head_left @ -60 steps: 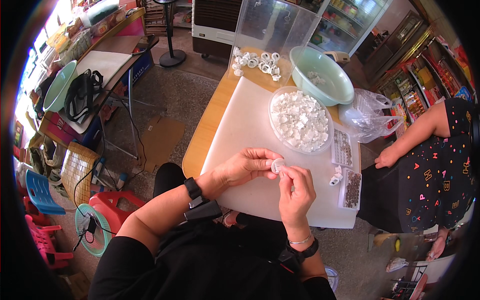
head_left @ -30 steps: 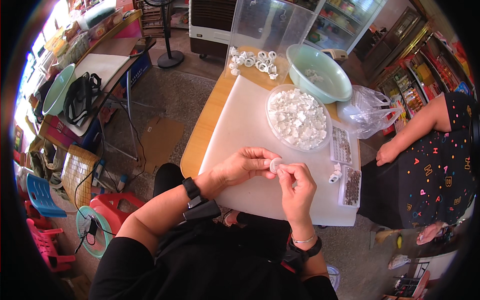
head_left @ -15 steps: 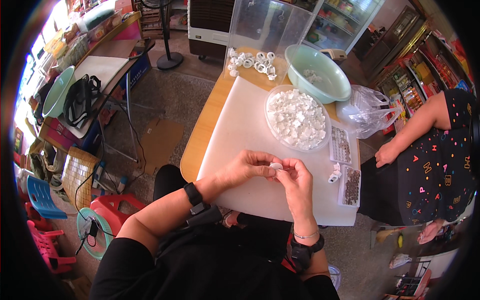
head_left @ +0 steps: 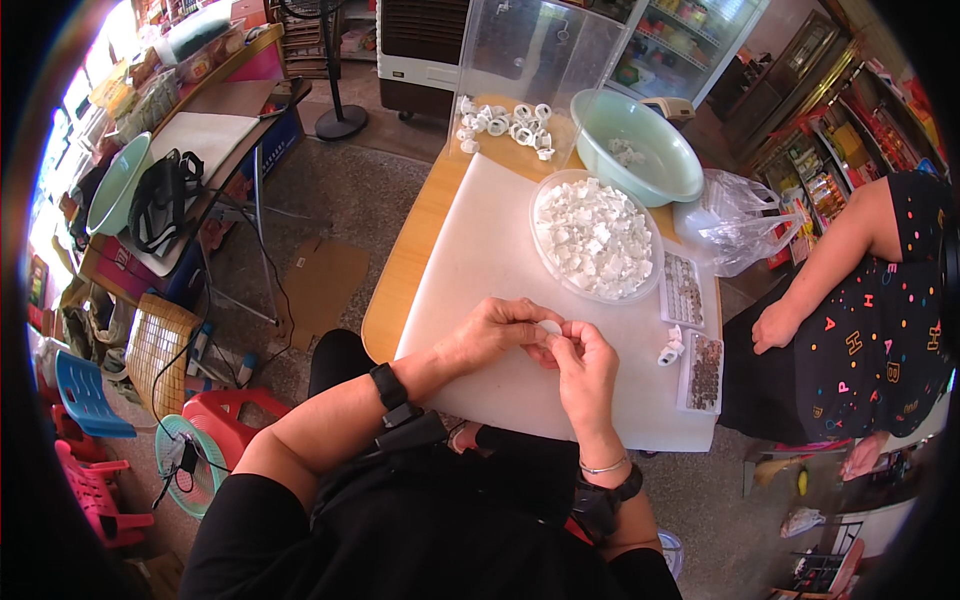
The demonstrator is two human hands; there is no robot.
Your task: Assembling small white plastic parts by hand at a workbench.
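Above the white board [head_left: 470, 270] on the table, my two hands meet with fingers pinched together. Between the fingertips is a small white round plastic piece [head_left: 550, 327]. My left hand [head_left: 503, 326] grips it from the left; my right hand [head_left: 583, 352] pinches it from the right, where its fingers partly hide it. Beyond them stands a round clear tub [head_left: 533, 228] heaped with small white plastic pieces [head_left: 597, 240]. At the board's right edge lie a tray of pale small parts [head_left: 682, 290], a tray of dark small parts [head_left: 703, 375] and a white fitting [head_left: 670, 347].
A clear upright box [head_left: 535, 60] stands at the table's far end, by several white ring-shaped fittings [head_left: 500, 122]. A green basin [head_left: 640, 150] and a clear plastic bag [head_left: 735, 220] sit at the far right. Another person [head_left: 850, 330] stands close on the right. A red stool [head_left: 225, 420] is at the left.
My fingers have shifted slightly around the white piece, and its flat face shows at a different tilt. Both hands stay in nearly the same place.
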